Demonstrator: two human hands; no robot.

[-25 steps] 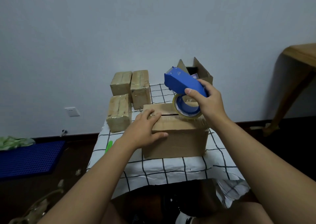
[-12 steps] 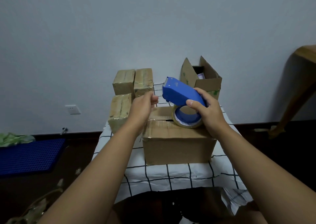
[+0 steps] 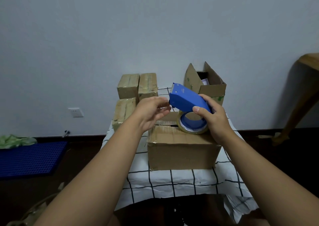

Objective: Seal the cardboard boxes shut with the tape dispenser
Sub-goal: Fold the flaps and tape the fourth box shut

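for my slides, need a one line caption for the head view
Right hand holds the blue tape dispenser over a closed cardboard box; left hand reaches its front end.

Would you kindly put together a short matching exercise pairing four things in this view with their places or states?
Things:
1. blue plastic tape dispenser
2. closed brown cardboard box
3. brown cardboard box with raised flaps
4. blue perforated plastic mat

Places or states:
A. on the floor, left
B. gripped by the right hand
C. open, at the table's far right
D. nearest on the checked cloth

Pairs: 1-B, 2-D, 3-C, 4-A
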